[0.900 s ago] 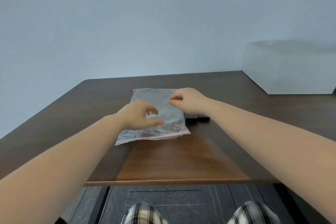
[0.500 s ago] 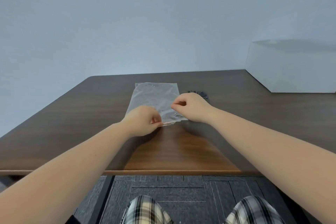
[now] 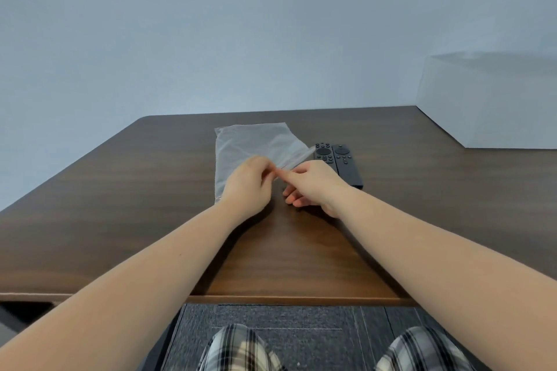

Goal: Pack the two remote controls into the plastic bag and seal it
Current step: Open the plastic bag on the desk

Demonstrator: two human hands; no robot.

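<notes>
A clear plastic bag (image 3: 253, 144) lies flat on the dark wooden table (image 3: 144, 190), its near edge lifted. My left hand (image 3: 245, 187) and my right hand (image 3: 313, 185) both pinch that near edge, fingertips almost touching. Two black remote controls lie side by side just right of the bag: the left remote control (image 3: 323, 152), partly hidden behind my right hand, and the right remote control (image 3: 346, 164). The bag holds nothing that I can see.
A white box-like block (image 3: 488, 105) stands at the table's back right corner. A blue-grey wall rises behind the table. The table's front edge is near me, with plaid trouser legs (image 3: 241, 349) and dark carpet below.
The view has shifted and the bag's near edge has been lifted and turned. The two remote controls, mostly hidden before, now show to the right of the bag. Both hands stay on the bag's edge.
</notes>
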